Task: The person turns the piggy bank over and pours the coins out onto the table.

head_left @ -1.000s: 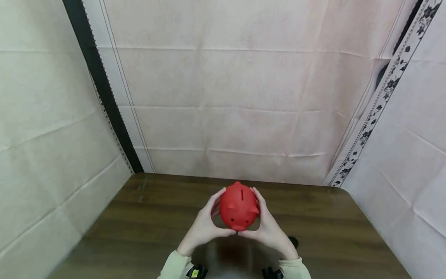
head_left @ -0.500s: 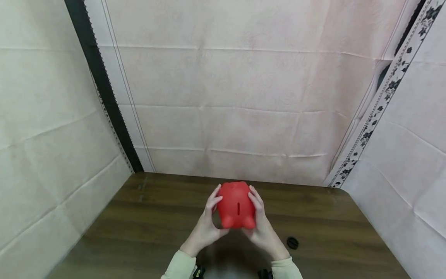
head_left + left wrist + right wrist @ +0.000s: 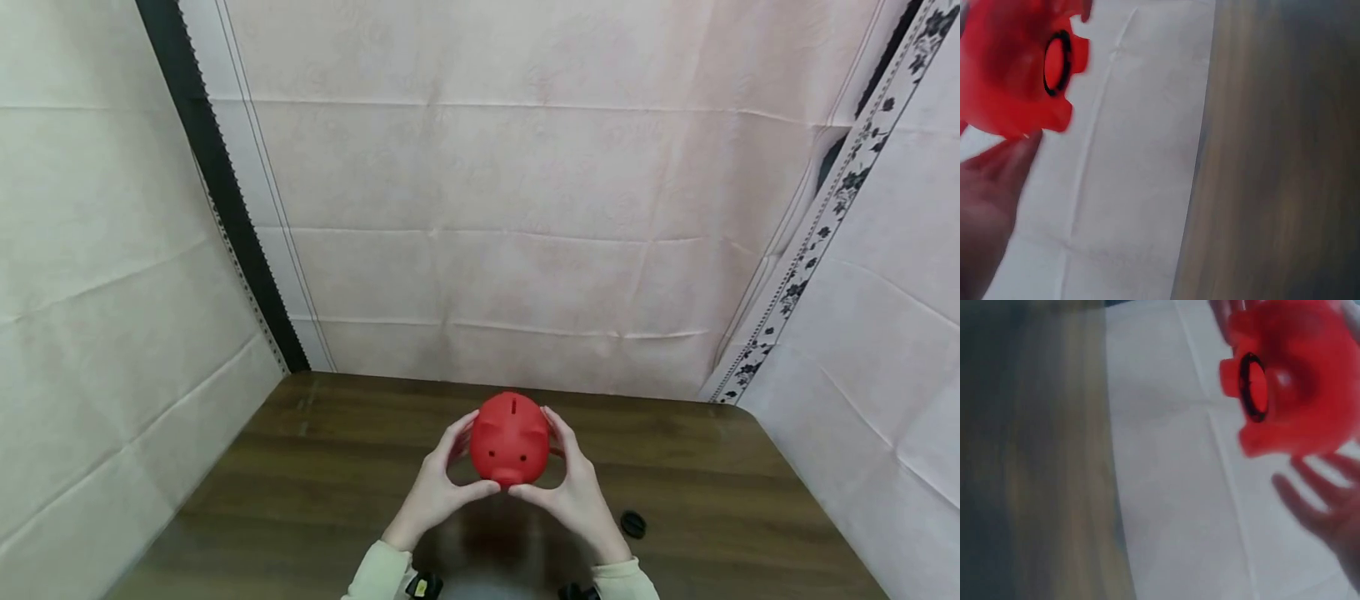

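A red piggy bank is held up between both hands, its snout and eyes towards me and its coin slot at the top. The left hand grips its left side, fingers behind and thumb in front near the snout. On the other side the right hand holds it the same way, the two thumbs almost meeting below the snout. In the left wrist view the underside of the piggy bank shows a round hole with a black rim, between stubby feet. A black round plug lies on the table beside the right wrist.
The brown wooden table ends at a back edge against a pale cloth sheet. More cloth hangs at the left and right, close along the table's sides.
Half a second ago the piggy bank was tipped with its slot and ears facing me. The hands have turned it back, so its face shows again, and the slot has moved up.
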`<state>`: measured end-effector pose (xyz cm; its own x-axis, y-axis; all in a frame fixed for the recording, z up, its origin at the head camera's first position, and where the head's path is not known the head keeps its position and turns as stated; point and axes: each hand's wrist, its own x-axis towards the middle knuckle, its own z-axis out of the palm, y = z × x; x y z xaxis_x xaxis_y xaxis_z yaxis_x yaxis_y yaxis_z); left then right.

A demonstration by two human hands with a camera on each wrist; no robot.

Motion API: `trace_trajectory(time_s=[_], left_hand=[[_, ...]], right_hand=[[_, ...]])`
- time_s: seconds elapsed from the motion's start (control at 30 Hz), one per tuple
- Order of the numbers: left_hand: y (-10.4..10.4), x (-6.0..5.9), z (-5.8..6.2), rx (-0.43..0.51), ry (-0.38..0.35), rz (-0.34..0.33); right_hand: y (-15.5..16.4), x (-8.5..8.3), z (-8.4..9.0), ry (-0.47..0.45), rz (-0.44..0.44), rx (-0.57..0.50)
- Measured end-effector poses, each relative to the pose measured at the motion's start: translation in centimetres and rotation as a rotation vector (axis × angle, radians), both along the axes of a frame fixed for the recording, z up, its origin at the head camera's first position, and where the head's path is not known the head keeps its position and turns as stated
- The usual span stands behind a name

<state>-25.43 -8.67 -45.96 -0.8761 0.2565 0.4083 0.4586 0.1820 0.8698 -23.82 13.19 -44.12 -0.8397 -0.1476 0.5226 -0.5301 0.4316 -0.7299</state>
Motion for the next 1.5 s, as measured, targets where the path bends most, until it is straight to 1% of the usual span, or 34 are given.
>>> trace_trajectory(time_s=[0.07,0.17,0.27,0.33,0.4,0.5,0.6,0.67,0.73,0.87,0.93,1.07,1.17,1.23,1.27,1.33,1.4,1.5], left_hand=[[0.2,0.0,0.0,0.0,-0.051,0.027],[0.7,0.0,-0.2,-0.007,-0.124,0.049],[1.3,0.0,-0.4,-0.053,-0.171,0.07],[1.6,0.1,-0.4,-0.112,-0.187,0.107],[1.9,0.1,-0.5,-0.179,-0.196,0.15],[2.2,0.4,-0.3,-0.248,-0.233,0.191],[2.4,0.7,-0.3,-0.278,-0.27,0.195],[2.4,0.8,-0.4,-0.284,-0.291,0.191],[2.4,0.8,-0.4,-0.284,-0.295,0.186],[2.4,0.4,-0.4,-0.266,-0.303,0.167],[2.4,0.2,-0.5,-0.254,-0.303,0.156],[2.4,-0.1,-0.6,-0.168,-0.32,0.109],[2.2,-0.1,-0.5,-0.094,-0.305,0.066],[1.9,-0.1,-0.4,-0.064,-0.276,0.048],[1.8,0.0,-0.3,-0.053,-0.253,0.042],[1.6,0.0,-0.1,-0.028,-0.215,0.032],[1.6,0.0,0.1,-0.001,-0.182,0.02],[1.6,0.0,0.4,0.036,-0.131,0.001]], right_hand=[[-0.2,0.0,0.0,-0.066,-0.058,-0.004],[-0.3,-0.1,-0.1,-0.139,-0.149,0.035],[-0.3,-0.3,-0.3,-0.203,-0.248,0.113],[-0.3,-0.3,-0.4,-0.234,-0.301,0.184],[-0.3,-0.3,-0.4,-0.246,-0.343,0.272],[-0.4,-0.2,-0.4,-0.232,-0.383,0.4],[-0.5,0.0,-0.5,-0.24,-0.395,0.477],[-0.5,0.1,-0.6,-0.256,-0.388,0.491],[-0.5,0.0,-0.6,-0.274,-0.379,0.49],[-0.3,-0.2,-0.5,-0.28,-0.359,0.486],[-0.2,-0.4,-0.4,-0.288,-0.339,0.464],[0.2,-0.8,-0.5,-0.323,-0.267,0.369],[0.5,-0.9,-0.7,-0.35,-0.192,0.283],[0.7,-0.8,-0.8,-0.354,-0.132,0.216],[0.7,-0.8,-0.8,-0.346,-0.107,0.187],[0.8,-0.8,-0.7,-0.299,-0.051,0.129],[0.9,-0.8,-0.6,-0.232,0.015,0.076],[1.0,-1.0,-0.6,-0.119,0.097,0.036]])
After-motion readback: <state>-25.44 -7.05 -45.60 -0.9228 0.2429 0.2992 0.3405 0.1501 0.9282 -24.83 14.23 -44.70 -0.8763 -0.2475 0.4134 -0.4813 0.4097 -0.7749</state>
